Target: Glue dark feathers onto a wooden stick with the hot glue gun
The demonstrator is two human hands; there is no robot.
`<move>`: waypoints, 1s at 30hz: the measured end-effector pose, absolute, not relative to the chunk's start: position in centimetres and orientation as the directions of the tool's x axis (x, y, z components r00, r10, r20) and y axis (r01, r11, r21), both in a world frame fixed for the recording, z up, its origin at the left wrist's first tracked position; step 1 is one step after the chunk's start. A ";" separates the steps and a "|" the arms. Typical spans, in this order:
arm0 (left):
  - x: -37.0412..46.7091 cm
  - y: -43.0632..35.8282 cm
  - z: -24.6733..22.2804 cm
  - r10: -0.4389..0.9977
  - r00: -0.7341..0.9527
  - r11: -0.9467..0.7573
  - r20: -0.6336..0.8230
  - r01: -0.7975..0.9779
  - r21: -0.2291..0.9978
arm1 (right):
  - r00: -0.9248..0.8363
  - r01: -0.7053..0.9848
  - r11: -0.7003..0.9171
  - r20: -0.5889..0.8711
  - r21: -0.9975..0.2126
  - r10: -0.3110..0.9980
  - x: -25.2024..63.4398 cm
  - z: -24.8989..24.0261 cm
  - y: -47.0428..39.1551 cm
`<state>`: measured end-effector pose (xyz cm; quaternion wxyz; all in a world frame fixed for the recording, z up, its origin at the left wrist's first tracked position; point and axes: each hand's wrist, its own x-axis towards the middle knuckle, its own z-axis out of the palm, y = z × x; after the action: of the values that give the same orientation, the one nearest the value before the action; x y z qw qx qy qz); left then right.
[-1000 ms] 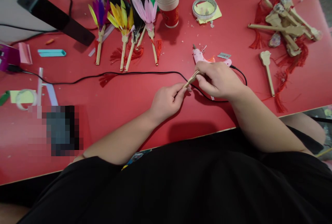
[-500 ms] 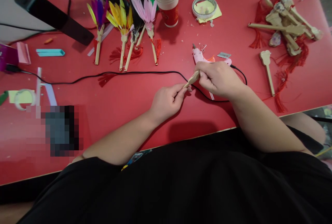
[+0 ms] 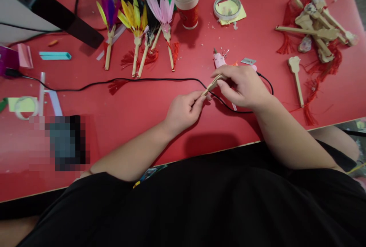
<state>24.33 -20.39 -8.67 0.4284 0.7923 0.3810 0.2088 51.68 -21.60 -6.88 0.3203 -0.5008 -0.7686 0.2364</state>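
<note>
A pale wooden piece is held tilted above the red table, between both hands. My left hand pinches its lower end between thumb and fingers. At its upper end, my right hand has thumb and forefinger on either side of the wood. Just behind the right hand lies a pink glue gun, partly covered by that hand, with a small metal blade beside it. To the right a single wooden piece with a handle lies flat.
Feathered sticks lie at the back left, near stacked paper cups. A tape roll sits behind the glue gun. Wooden pieces with red tassels are piled back right. A black cable crosses the table. A black bar stands left.
My right hand's fingers have loosened and spread a little on the wooden piece, showing more of its upper end. My left hand keeps its pinch. The view has shifted slightly.
</note>
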 end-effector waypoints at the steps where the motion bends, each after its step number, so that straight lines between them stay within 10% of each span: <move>1: 24.4 -20.4 -8.6 0.784 0.621 -0.340 0.006 0.422 0.841 | -0.268 0.633 0.382 0.272 -0.674 0.924 51.7 -6.8 -21.6; 30: 24.9 -20.6 -8.3 0.796 0.595 -0.116 -0.112 0.330 0.937 | -0.101 0.879 0.192 0.224 -0.437 0.969 50.3 -5.8 -22.3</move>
<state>24.91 -20.56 -8.28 0.5357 0.7145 0.3940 0.2173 50.32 -22.29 -5.77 0.2347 -0.6282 -0.7355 0.0963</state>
